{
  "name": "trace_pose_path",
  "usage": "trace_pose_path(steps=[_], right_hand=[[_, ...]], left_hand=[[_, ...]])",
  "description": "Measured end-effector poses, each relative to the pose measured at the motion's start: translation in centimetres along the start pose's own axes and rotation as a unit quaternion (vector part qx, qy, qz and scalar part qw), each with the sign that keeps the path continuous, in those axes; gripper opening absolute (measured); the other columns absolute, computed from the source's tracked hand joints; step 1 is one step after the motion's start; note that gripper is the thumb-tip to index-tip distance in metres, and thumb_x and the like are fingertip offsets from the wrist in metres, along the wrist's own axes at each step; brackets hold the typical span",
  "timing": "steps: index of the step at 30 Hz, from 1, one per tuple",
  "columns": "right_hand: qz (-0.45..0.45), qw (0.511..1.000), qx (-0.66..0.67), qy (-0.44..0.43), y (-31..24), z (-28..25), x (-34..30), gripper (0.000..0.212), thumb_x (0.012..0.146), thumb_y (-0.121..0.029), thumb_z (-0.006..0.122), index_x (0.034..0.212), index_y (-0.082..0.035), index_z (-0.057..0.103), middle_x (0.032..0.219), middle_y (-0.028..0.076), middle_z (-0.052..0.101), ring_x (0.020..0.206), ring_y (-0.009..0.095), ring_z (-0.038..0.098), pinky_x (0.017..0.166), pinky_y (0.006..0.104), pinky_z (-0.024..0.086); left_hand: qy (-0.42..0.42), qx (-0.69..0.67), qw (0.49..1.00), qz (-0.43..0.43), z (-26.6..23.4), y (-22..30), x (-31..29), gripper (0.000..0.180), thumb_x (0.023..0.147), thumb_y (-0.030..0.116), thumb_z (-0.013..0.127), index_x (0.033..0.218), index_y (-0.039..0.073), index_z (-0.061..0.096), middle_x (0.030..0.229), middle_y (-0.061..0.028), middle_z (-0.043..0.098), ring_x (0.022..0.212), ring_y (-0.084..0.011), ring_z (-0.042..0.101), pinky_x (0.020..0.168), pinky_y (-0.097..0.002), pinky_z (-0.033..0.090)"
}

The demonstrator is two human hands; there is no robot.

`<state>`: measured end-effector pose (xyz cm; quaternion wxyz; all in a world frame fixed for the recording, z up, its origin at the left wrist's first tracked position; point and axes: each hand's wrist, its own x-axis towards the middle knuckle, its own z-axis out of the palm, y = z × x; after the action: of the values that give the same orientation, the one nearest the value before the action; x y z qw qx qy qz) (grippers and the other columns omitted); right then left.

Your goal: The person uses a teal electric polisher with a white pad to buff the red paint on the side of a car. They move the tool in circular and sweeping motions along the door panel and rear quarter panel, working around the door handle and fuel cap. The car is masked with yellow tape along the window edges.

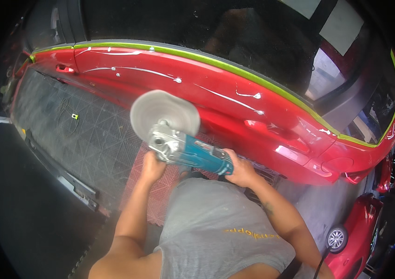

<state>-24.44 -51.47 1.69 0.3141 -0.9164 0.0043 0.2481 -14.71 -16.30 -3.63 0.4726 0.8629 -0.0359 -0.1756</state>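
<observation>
Well left of the polisher (199,153) lies grey tiled floor (99,135), with a small yellow-green thing (75,116) on it. A person's left hand (153,166) is closed on the polisher beside its silver head, the fingers mostly hidden. Beyond that head is its round, pale pad (167,109), blurred, overlapping the lower edge of a red car (220,76) in view; whether they touch cannot be told. Directly below the polisher is the person's grey shirt (206,209). Above it, white streaks (178,80) mark the car, under green tape (132,45) edging the windows. At the polisher's right end, the right hand (241,169) grips the teal body. Far right of the polisher and lower stands a second red car (353,232).
</observation>
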Motion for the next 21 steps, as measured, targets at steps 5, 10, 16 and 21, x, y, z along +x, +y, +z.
trace_pose_path(steps=[5,10,16,21], right_hand=[[-0.026,0.999,-0.046,-0.003,-4.7,-0.7,2.7,0.100,0.083,-0.023,0.082,0.167,-0.015,0.028,0.121,0.027,0.074,0.111,0.047,0.072,0.095,0.0571,0.057],[0.006,0.999,-0.051,-0.008,-4.2,-2.1,-0.5,0.100,0.083,-0.023,0.081,0.167,-0.016,0.028,0.121,0.029,0.074,0.112,0.047,0.072,0.096,0.0577,0.056],[0.041,0.996,-0.014,0.079,6.0,-0.4,-12.4,0.096,0.082,-0.022,0.081,0.164,-0.019,0.033,0.122,0.029,0.074,0.112,0.049,0.071,0.096,0.0565,0.056],[0.149,0.981,0.028,0.118,12.8,0.6,-21.5,0.091,0.082,-0.020,0.081,0.161,-0.022,0.036,0.125,0.026,0.074,0.116,0.050,0.070,0.097,0.0552,0.056]], left_hand=[[0.055,0.004,0.997,-0.052,-4.2,-1.6,2.3,0.027,0.089,0.014,0.076,0.104,-0.008,0.077,0.090,-0.0258,0.079,0.088,-0.0345,0.080,0.081,-0.0432,0.059],[0.047,-0.015,0.998,-0.034,-1.9,0.7,0.5,0.027,0.090,0.013,0.076,0.106,-0.008,0.077,0.094,-0.0250,0.080,0.091,-0.0334,0.080,0.082,-0.0419,0.059],[-0.031,-0.073,0.996,0.050,9.2,4.2,-4.2,0.017,0.088,0.004,0.074,0.101,-0.008,0.075,0.079,-0.0101,0.078,0.080,-0.0197,0.076,0.073,-0.0400,0.059],[-0.132,-0.017,0.988,0.075,17.3,10.2,-8.0,0.029,0.085,0.011,0.079,0.105,-0.009,0.076,0.092,-0.0348,0.073,0.091,-0.0472,0.076,0.082,-0.0483,0.059]])
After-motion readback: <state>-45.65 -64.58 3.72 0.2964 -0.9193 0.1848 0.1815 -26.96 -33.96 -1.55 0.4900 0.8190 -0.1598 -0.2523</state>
